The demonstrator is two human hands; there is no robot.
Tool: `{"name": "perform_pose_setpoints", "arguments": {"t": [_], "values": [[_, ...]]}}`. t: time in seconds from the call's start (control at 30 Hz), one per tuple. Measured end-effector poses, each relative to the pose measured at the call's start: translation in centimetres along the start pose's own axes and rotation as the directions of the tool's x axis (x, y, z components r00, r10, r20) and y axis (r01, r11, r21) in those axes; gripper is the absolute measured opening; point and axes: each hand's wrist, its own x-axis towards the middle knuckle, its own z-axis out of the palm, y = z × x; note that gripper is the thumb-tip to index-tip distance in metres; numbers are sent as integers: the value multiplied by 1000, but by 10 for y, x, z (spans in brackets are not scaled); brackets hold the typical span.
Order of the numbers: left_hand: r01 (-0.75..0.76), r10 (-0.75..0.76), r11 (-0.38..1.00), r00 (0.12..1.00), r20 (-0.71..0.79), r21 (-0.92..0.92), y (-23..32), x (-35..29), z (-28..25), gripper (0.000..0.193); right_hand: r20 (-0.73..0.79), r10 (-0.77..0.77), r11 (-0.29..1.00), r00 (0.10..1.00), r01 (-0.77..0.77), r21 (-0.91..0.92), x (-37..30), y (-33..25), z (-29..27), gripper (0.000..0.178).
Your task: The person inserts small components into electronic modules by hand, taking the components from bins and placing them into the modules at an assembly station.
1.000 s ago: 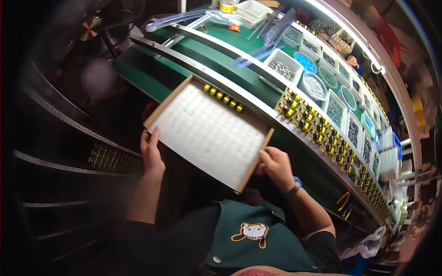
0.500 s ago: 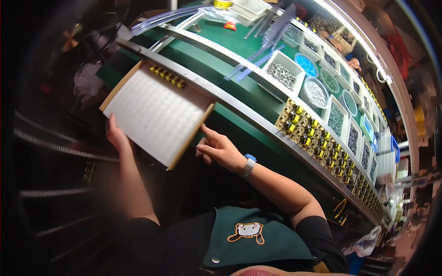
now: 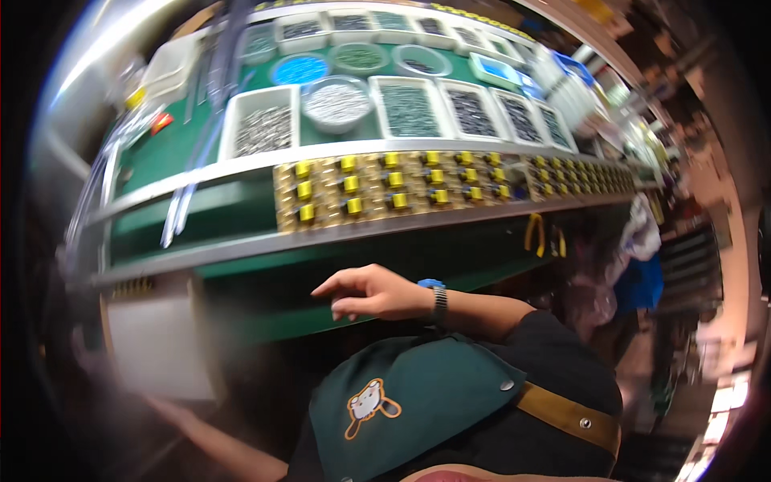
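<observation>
A shallow tray (image 3: 161, 345) with a white inside and brown cardboard-like sides sits at the lower left, beside the near metal rail. Small yellow-and-black parts line its far end. My left hand (image 3: 166, 411) is at the tray's near edge; its fingers are smeared and partly lost in the dark. Free of the tray, my right hand (image 3: 365, 292) hovers in front of the bench, forefinger stretched out and thumb apart, with nothing visible in it. Beyond it, rows of yellow-and-black parts (image 3: 393, 181) stand in a brown holder between the metal rails.
White bins of small metal parts (image 3: 261, 132) and dark parts (image 3: 470, 112) line the green bench, with a bowl of white pieces (image 3: 337, 104) and a blue-filled bowl (image 3: 301, 71) among them. Yellow-handled pliers (image 3: 534, 234) hang at the front edge. Clear plastic strips (image 3: 189, 185) lie leftward.
My view has swung to the right, so the tray now appears farther left and lower. My right hand has come away from the tray's right side.
</observation>
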Motion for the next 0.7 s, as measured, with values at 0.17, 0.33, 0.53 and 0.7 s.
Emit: {"name": "perform_pose_setpoints", "arguments": {"t": [0.17,0.33,0.53,0.7], "values": [[-217,193,956,972,132,199,-16,66,-71,74,-572,-460,825,679,89,-558,-80,-13,-53,24],[-913,801,405,382,461,53,7,64,-32,58,-768,-628,773,121,-15,-634,-128,10,-147,30],[-842,502,523,428,752,130,36,68,95,62,-780,-459,873,426,51,-485,-136,24,-191,41],[-891,447,191,452,772,412,49,-41,182,77,-826,-309,951,471,129,-282,-165,25,-199,48]]}}
